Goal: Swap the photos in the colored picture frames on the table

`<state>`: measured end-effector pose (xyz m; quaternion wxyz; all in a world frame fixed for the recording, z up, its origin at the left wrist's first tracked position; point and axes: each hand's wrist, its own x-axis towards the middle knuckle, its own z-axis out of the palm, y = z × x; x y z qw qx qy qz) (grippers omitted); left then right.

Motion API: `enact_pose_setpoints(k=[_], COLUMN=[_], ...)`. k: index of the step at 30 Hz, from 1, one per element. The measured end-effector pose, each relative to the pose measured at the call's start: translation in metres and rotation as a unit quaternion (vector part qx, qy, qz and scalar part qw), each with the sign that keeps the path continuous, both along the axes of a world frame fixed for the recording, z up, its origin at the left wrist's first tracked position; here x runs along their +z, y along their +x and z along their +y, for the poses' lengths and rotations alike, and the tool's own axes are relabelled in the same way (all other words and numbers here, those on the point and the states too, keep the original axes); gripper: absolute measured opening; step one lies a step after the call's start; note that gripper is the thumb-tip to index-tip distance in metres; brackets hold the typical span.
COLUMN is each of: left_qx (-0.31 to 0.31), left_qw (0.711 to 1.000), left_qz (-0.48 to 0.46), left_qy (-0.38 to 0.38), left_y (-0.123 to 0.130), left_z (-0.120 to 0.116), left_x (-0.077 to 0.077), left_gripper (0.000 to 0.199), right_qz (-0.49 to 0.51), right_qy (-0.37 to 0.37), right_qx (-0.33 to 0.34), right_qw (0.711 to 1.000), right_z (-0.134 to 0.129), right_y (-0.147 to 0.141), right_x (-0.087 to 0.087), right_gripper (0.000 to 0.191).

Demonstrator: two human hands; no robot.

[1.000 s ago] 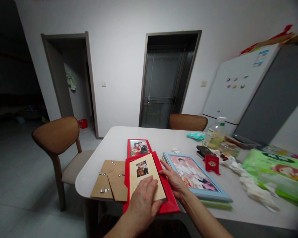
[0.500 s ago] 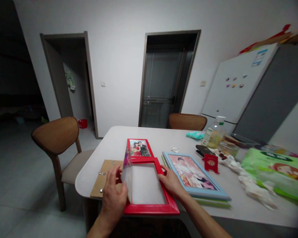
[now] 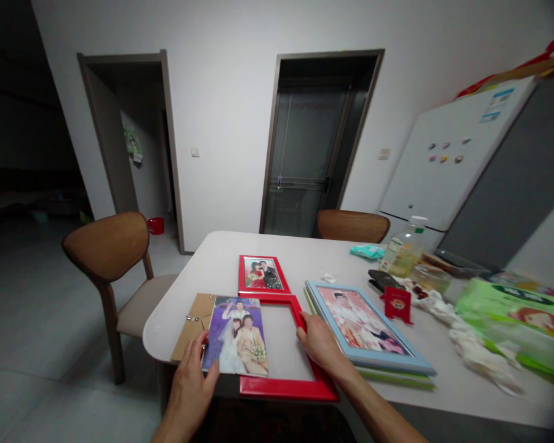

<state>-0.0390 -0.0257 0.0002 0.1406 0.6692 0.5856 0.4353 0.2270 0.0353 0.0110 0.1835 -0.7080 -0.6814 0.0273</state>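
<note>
My left hand (image 3: pixel 190 378) is closed at the lower left edge of a wedding photo (image 3: pixel 237 335), its fingertips partly hidden at that edge. The photo faces up and covers the left side of a red picture frame (image 3: pixel 289 387) and part of a brown backing board (image 3: pixel 186 332) with metal clips. Around the right side of the red frame, my right hand (image 3: pixel 321 341) is closed. The frame's opening shows a pale surface. Just beyond it lies a smaller red picture frame (image 3: pixel 287 283) with a couple's photo inside.
To the right is a light blue picture frame (image 3: pixel 399 354) stacked on a green one. Farther right are a small red stand (image 3: pixel 397 306), a plastic bottle (image 3: pixel 402 252), crumpled tissues (image 3: pixel 477 354) and a green tissue pack (image 3: pixel 512 314). A wooden chair (image 3: pixel 108 249) stands left of the table.
The photo has tipped from nearly upright to face up, moving left out of the red frame with my left hand. My right hand stays on the frame's right side. The view shifted slightly.
</note>
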Motion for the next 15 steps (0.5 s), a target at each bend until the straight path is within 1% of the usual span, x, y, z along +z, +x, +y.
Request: enact_pose_setpoints(k=[4,8,10,13,15], left_qx=[-0.010,-0.030,-0.048,-0.075,-0.092], left_qw=[0.998,0.995,0.993,0.990,0.987], left_qz=[0.068,0.093,0.101,0.118,0.128], left_qy=[-0.012,0.018,0.027,0.023,0.016], left_y=[-0.004,0.000,0.005,0.013,0.018], left_z=[0.002,0.002,0.001,0.001,0.002], left_x=[-0.002,-0.001,-0.001,0.000,0.000], left_gripper=[0.039,0.039,0.040,0.042,0.043], right_qz=[-0.019,-0.012,-0.002,0.039,0.112], right_qy=[0.000,-0.001,0.019,0.072,0.074], right_qx=[0.007,0.011,0.021,0.052,0.083], right_qw=[1.000,1.000,1.000,0.995,0.988], right_z=[0.000,-0.001,-0.003,-0.009,-0.012], right_y=[0.000,0.001,-0.001,-0.012,-0.025], right_x=[-0.002,-0.002,-0.001,0.003,0.005], right_gripper=[0.026,0.030,0.033,0.036,0.039])
